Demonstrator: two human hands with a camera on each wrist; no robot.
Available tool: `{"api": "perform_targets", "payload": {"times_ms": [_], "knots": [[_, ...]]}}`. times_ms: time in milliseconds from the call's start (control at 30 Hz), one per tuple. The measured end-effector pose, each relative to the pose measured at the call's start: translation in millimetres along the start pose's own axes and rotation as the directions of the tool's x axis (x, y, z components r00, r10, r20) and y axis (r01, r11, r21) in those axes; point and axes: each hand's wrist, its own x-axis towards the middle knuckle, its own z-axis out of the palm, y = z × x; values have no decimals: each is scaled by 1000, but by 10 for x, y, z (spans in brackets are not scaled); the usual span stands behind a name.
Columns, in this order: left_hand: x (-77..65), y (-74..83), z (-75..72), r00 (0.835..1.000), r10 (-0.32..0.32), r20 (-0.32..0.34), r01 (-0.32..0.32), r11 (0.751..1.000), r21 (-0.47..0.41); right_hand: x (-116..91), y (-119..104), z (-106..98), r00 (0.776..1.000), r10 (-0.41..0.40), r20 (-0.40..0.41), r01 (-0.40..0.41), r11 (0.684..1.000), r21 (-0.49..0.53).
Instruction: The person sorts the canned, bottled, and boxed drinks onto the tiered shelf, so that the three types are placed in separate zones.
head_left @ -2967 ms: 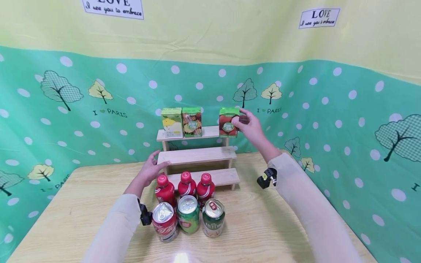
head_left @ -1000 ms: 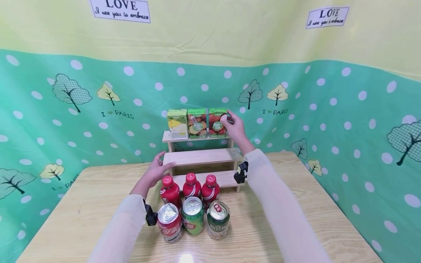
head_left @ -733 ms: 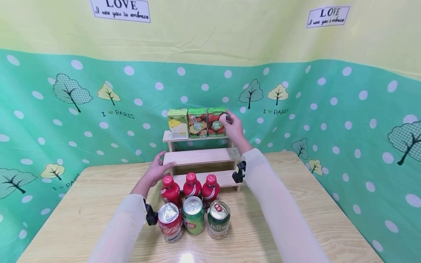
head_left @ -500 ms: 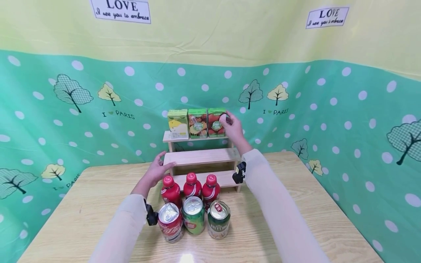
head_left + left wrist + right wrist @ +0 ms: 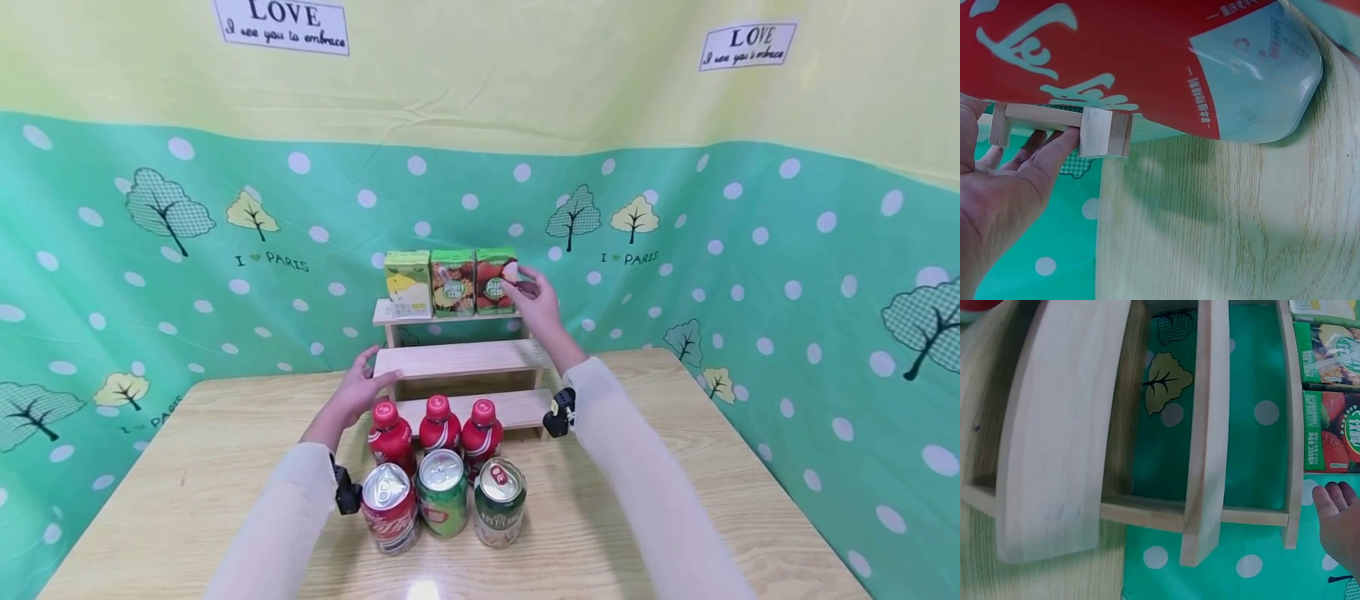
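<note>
Head view: the right hand, fingers apart, is beside the red-fruit juice carton, the left hand, fingers spread, beside the wooden shelf

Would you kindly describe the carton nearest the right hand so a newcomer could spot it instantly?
Find the wooden rack before the spotted curtain. On its top tier, look to the row's right end: the carton beside the right hand. Of the row, only its front shows mainly large red fruit.
</note>
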Motion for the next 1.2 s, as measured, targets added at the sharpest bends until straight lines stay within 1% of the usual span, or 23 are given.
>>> {"api": "perform_targets", "payload": {"times_ms": [267, 400, 633, 767, 933, 1067, 1200], "knots": [[-8, 14, 2, 1000, -1, 3, 1, 1000, -6, -91, 45, -77, 999, -9, 44, 11, 999, -46], [-6, 15, -2, 1000, 2, 4, -1, 1000, -7, -141, 57, -102, 997, -36, 68, 39, 998, -45], [-14, 6, -7, 1000, -1, -1, 1, 1000, 20, -284, 118, -164, 992, -49, 114, 55, 997, -51], [-22, 0, -10, 1000, -5, -5, 6, 999, 38, -341, 183, -202, 988, -59, 144, 72, 993, -89], [-25, -2, -10, 1000, -10, -4, 11, 999, 49, -427, 240, -240, 981, -58, 187, 84, 987, -136], [-16, 4, -14, 1000, -3, -8, 4, 999, 45, -503, 264, -257, 976, -46, 214, 79, 985, -151], [-9, 4, -16, 1000, 0, -6, 0, 999, 36, -600, 284, -270, 964, -26, 266, 68, 986, -152]]}}
